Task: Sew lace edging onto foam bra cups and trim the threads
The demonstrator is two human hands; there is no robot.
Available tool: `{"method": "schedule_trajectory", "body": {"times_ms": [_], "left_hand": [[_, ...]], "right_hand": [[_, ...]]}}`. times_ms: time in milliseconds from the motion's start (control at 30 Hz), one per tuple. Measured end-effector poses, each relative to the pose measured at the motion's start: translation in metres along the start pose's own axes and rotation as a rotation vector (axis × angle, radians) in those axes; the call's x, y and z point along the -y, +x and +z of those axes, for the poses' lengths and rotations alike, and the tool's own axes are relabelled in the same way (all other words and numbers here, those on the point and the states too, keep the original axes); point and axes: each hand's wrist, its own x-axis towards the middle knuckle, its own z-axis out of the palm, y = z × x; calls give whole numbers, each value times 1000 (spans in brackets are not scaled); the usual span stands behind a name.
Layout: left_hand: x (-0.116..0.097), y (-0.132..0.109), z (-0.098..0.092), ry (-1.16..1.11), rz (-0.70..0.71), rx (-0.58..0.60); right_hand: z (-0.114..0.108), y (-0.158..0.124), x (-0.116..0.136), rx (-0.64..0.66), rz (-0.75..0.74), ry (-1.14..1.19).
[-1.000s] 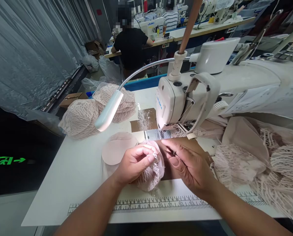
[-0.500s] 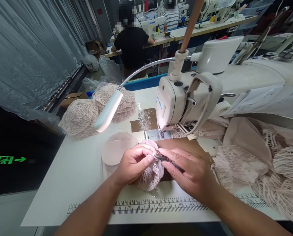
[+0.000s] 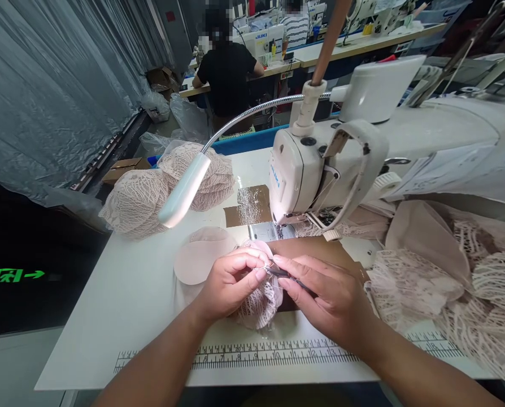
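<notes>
My left hand [image 3: 231, 282] pinches the edge of a pale pink lace cup piece [image 3: 258, 310] between thumb and fingers. Loose thread ends show at the pinch. My right hand [image 3: 331, 288] is closed on a dark, slim, tweezer-like tool [image 3: 280, 272], its tip touching the lace edge beside my left thumb; its exact kind is partly hidden by the fingers. Both hands meet just in front of the needle area of a white sewing machine [image 3: 292, 175]. A smooth beige round pad [image 3: 197, 263] lies left of my left hand.
A gooseneck lamp [image 3: 184, 192] arches over the table's left side. Behind it are stacked lace cups [image 3: 136, 200]. More lace fabric [image 3: 417, 282] is heaped at the right. A printed ruler [image 3: 256, 356] runs along the front edge. Across the room a person [image 3: 225, 73] sits at another machine.
The hands, lace piece and tool stay almost exactly in place. The view has shifted very slightly.
</notes>
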Motion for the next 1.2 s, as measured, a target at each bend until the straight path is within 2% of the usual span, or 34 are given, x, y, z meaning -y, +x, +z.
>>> {"method": "schedule_trajectory", "body": {"times_ms": [233,533,767,933,1067,1200], "left_hand": [[-2,2,1,24,12,5],[-3,2,3,33,-18,14],[-2,2,3,18,-18,0],[-2,3,4,6,-30,57],[1,4,4,19,0,40],[4,4,2,23,-24,2]], "right_hand": [[0,0,1,-15,-22,-44],[2,2,1,-42,-144,-174],[3,1,1,-53,-150,-190],[3,0,0,-38,-181,-158],[1,-1,0,-4,-232,-56],[-1,0,2,-1,-153,13]]}}
